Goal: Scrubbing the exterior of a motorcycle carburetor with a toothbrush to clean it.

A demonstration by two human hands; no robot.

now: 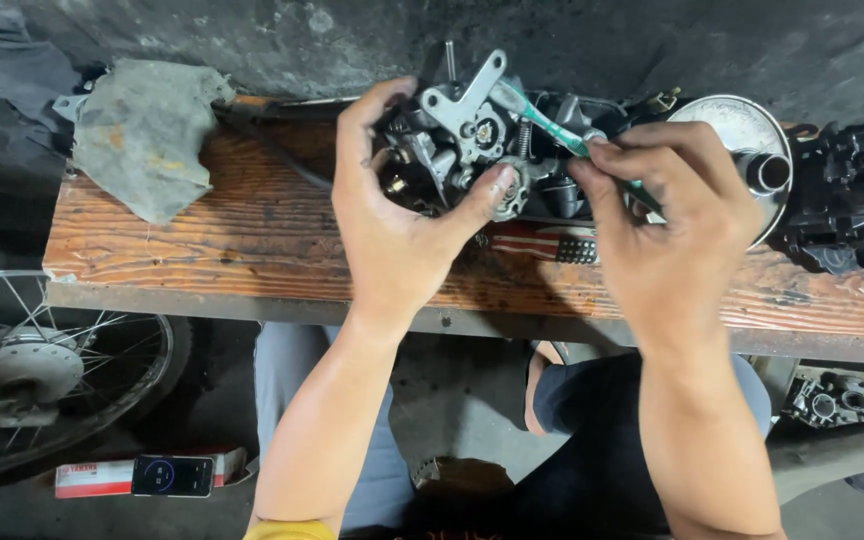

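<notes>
The grey cast-metal carburettor looks dull and grimy, though its flat silver bracket plate has a cleaner satin sheen. The thin green plastic-handled brush is smooth and slightly glossy. Beneath lies a reddish-brown wooden plank worktop, its grain raised, rough and worn, edged in front by a matt grey metal strip. The crumpled grey-green cloth rag is soft, matt and stained. The round silver metal disc is polished and reflective. The black engine casting is dark, oily and faintly shiny. The spoked metal wheel shows dull chrome.
</notes>
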